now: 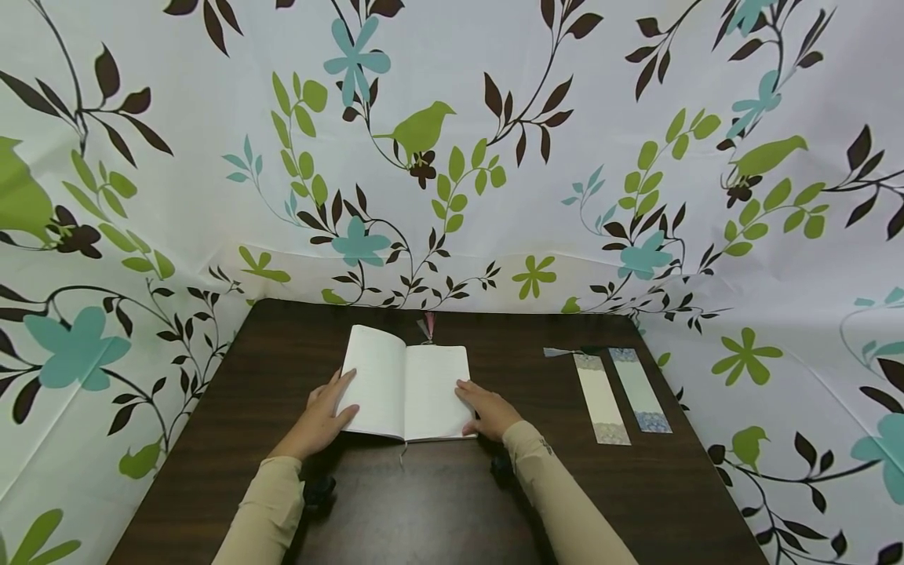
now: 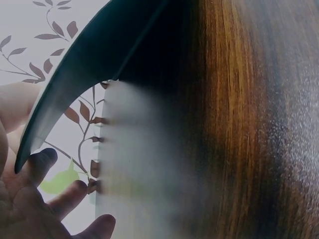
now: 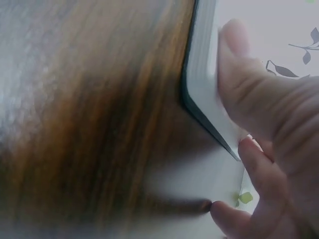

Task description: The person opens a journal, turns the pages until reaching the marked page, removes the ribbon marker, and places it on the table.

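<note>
A notebook (image 1: pixel 438 388) with blank white pages lies open on the dark wooden table, its left side lifted and curved. My left hand (image 1: pixel 322 416) grips that side, thumb over the page and fingers at the outer edge. In the left wrist view the dark cover (image 2: pixel 70 84) bends up between the thumb and fingers. My right hand (image 1: pixel 489 410) holds the right side, its thumb on the page near the lower corner and the other fingers along the outer edge. Past the notebook's top edge sticks a pinkish tassel (image 1: pixel 428 326); a thin ribbon (image 1: pixel 403 455) hangs from the spine's bottom.
To the right lie two long bookmarks, a cream one (image 1: pixel 600 399) with a grey tassel (image 1: pixel 558 352) and a pale green one (image 1: pixel 639 390) with blue patterned ends. The table's (image 1: pixel 297 337) far edge meets a patterned cloth (image 1: pixel 452 220) with leaves and birds.
</note>
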The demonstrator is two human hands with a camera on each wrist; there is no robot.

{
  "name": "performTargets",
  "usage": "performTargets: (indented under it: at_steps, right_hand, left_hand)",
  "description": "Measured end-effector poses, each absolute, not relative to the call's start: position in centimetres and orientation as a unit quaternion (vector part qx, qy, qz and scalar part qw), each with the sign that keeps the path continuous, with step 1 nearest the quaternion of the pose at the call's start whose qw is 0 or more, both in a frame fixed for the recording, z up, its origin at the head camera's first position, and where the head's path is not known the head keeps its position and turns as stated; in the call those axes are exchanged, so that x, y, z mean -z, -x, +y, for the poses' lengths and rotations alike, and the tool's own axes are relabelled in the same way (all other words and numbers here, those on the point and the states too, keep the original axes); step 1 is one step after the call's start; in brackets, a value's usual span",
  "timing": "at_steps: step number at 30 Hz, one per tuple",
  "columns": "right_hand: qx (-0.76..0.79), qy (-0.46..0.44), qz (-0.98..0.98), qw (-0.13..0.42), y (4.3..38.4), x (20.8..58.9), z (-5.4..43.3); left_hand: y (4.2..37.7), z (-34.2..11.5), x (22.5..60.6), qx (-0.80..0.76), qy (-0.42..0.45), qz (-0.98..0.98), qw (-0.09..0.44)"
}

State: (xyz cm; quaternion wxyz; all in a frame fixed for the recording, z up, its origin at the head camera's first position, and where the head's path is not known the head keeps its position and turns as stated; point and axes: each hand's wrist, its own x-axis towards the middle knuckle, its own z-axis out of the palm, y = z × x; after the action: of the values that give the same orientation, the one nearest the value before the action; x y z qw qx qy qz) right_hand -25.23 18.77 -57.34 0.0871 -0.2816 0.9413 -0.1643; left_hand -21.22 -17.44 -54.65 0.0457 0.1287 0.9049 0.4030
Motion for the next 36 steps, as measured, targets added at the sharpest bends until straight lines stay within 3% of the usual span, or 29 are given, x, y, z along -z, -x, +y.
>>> performTargets:
  at_steps: [26, 36]
  right_hand:
    - [0.154, 0.289, 0.944, 0.045, 24.9, 57.3, 18.3]
    - [0.138, 0.280, 0.948, -0.067, 25.5, 56.9, 16.3]
  left_hand:
    - [20.6, -17.4, 54.9, -0.370, -0.118, 0.922, 0.005]
    - [20.6, -17.3, 54.9, -0.396, -0.152, 0.905, -0.004]
